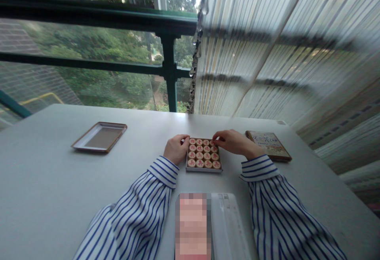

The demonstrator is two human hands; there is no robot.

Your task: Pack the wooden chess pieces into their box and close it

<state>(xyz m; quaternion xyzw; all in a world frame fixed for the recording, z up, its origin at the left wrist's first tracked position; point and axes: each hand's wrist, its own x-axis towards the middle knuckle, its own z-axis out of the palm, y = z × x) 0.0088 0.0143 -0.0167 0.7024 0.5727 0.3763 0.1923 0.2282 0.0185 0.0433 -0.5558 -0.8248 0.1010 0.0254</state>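
Observation:
Between my hands on the table lies a shallow box (204, 170) with several round wooden Chinese chess pieces (199, 155) packed in rows, their red characters facing up. My left hand (175, 149) has its fingers curled in and closed at the box's far left corner. At the far right corner, the thumb and fingers of my right hand (233, 142) pinch at a chess piece (213, 143), which they partly cover. Both hands rest low, close to the tabletop.
An open shallow box part (89, 150) with a brown rim lies to the left. On the right, past my wrist, is a flat printed box or lid (268, 144). The white table (142, 133) reaches to green window bars (169, 66) and a sheer striped curtain (252, 34).

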